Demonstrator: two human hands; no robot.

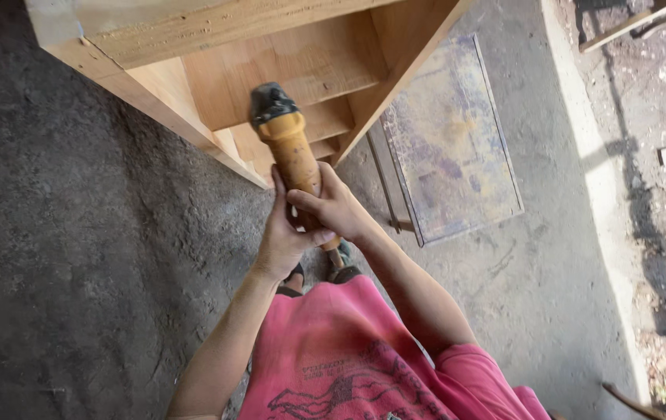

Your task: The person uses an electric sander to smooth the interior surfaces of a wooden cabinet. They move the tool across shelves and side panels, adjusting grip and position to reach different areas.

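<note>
Here a yellow-orange power tool (290,152), dust-coated and with a dark grey head at its far end, is held in the middle of the frame by both hands. Its long axis runs from the hands at centre up and slightly left, so the dark head sits at the upper end and points toward the open wooden cabinet (271,70) that fills the upper left and top centre of the frame. The rear of the body is wrapped by the right hand (334,208), fingers closed over it from the right side; the left hand (282,237) is closed on it from below and the left, just under and touching the right hand. Both grips are seen as clenched on the tool, neither hand released. The right hand is placed a little further up the body, nearer the head; the left hand is nearer the tail end, where a short stub of the tool or its cord is glimpsed just below the hands, too small to be told apart. The head is seen overlapping the cabinet's inner shelves; whether it touches the wood cannot be told from this view. A flat, stained rectangular panel (450,140) is laid on the concrete floor (76,233) to the right of the cabinet, well apart from the hands. A pink printed shirt (348,350) is seen at bottom centre.
</note>
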